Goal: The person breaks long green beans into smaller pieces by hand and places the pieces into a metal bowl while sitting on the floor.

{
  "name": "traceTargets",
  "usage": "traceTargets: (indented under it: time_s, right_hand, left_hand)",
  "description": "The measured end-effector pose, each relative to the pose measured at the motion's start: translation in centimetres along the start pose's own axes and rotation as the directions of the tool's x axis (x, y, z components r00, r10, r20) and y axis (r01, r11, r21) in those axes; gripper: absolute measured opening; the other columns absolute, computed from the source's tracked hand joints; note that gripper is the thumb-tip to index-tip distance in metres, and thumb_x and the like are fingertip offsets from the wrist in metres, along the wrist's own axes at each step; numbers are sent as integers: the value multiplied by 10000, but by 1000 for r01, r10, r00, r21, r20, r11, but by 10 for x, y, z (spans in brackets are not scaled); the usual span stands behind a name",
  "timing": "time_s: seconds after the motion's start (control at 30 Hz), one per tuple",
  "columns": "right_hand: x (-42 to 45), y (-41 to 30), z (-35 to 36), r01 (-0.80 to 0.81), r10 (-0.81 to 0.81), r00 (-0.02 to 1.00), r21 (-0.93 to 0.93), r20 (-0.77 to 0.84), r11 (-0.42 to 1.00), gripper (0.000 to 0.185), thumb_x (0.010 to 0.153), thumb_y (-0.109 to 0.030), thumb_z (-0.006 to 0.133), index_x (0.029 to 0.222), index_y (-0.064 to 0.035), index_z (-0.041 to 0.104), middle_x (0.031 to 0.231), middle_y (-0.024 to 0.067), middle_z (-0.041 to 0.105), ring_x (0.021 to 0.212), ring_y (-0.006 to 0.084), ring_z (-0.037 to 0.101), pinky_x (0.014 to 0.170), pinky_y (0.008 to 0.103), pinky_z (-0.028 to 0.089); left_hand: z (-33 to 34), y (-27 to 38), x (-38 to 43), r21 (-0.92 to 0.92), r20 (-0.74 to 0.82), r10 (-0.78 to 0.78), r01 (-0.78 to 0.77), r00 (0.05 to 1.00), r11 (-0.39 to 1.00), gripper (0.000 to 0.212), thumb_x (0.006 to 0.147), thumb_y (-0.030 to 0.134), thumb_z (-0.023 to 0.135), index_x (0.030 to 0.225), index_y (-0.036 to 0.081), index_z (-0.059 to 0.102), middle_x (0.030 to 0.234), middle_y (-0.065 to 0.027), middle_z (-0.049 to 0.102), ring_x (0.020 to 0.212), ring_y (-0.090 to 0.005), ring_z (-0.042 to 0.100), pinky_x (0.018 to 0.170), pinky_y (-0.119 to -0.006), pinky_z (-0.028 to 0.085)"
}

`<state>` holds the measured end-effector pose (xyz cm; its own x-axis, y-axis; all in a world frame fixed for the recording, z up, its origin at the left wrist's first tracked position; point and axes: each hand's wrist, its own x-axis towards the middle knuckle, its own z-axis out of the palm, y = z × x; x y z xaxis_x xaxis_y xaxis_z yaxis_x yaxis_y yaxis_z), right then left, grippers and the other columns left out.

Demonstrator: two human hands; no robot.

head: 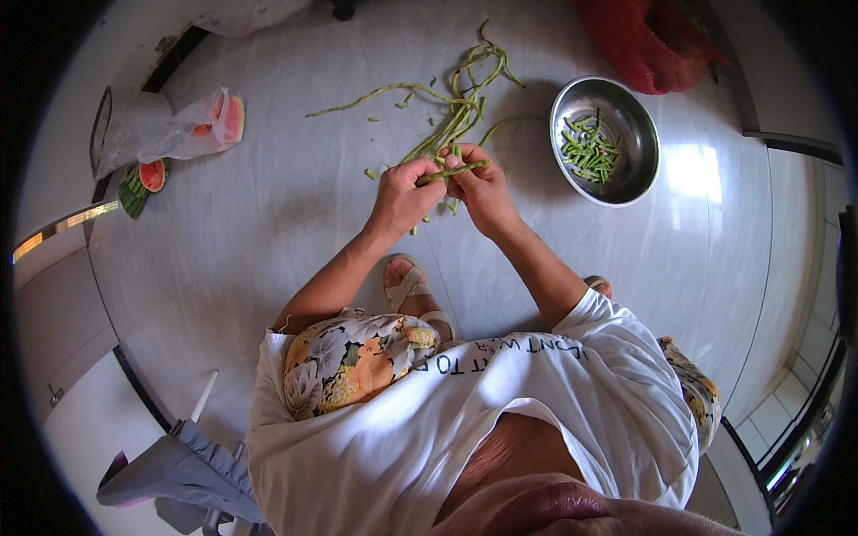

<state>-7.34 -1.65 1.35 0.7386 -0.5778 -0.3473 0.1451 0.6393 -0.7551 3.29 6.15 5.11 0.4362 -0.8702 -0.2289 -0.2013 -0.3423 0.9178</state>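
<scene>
My left hand (410, 194) and my right hand (484, 191) meet above the floor. Both grip a piece of green long bean (439, 175) that lies slantwise between them, and more short bean pieces stand between my right fingers. Long whole beans (462, 107) lie in a tangle on the floor just beyond the hands, with small broken bits around them. To the right, a steel bowl (637, 179) holds many short pieces of green bean (590, 149). The fingertips partly hide the beans they hold.
Beyond the bowl sits a red mesh sack (660, 60). At the left stand a clear bin (127, 127), a plastic bag with watermelon (204, 127) and a cut watermelon piece (153, 175). A sandalled foot (405, 281) rests below the hands. A grey folded object (181, 469) is at the lower left.
</scene>
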Motion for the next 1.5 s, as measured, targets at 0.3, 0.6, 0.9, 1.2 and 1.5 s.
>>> traceTargets:
  time_s: [0.3,0.6,0.9,1.2,1.5]
  right_hand:
    - [3,-20,-23,-239,221,965,131,141,962,241,857,-263,471,907,-31,514,643,9,464,547,85,417,497,205,350]
    - [-3,-42,-37,-331,461,792,-352,400,875,181,828,-202,537,753,-39,517,565,-21,436,471,44,356,414,175,262]
    - [12,-12,-63,-23,31,994,-71,109,997,176,844,-177,478,712,-60,480,567,-28,423,474,46,324,423,193,254]
    - [17,-35,-71,-231,236,970,84,-51,969,163,834,-193,426,752,-62,480,632,35,467,518,117,452,444,226,355]
    - [6,-19,-48,-243,328,877,-265,352,933,242,847,-230,435,722,-42,522,534,-15,416,442,58,336,404,197,261]
  left_hand:
    - [-7,-4,6,58,20,-42,41,999,997,74,671,83,530,654,17,501,530,33,416,516,-33,355,457,-215,315]
    - [-7,2,5,436,99,41,-81,994,896,96,655,93,553,712,23,522,581,-93,539,504,-202,501,495,-313,397]
    - [-9,-4,10,386,54,117,-129,992,913,144,754,131,580,836,20,541,655,-89,573,540,-168,522,528,-283,420]
    - [-15,-4,9,301,130,97,-133,987,944,136,767,152,575,811,25,558,623,-85,548,516,-149,478,511,-274,401]
    - [-19,0,8,326,214,22,-93,977,941,150,774,139,575,859,15,569,675,-70,568,577,-110,486,551,-250,411]
